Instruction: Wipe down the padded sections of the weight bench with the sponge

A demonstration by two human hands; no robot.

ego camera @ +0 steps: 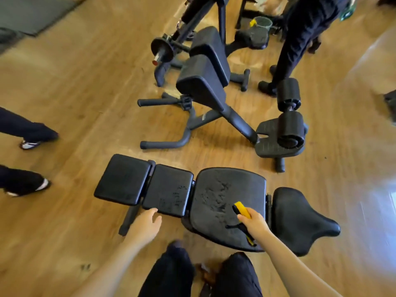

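**Head view: sponge on the large bench pad**

The right hand [255, 221] grips the yellow sponge [242, 210], fingers closed around it, pressed on the large pad [218, 189] of the weight bench [169, 187]. The left hand [145, 224] hovers open-fingered at the second pad's [169, 187] near edge.

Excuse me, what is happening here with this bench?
A person is cleaning a black weight bench. The right hand holds a yellow sponge over the large pad, which shows smeary marks. The left hand rests at the near edge of the second pad. Other people stand nearby.
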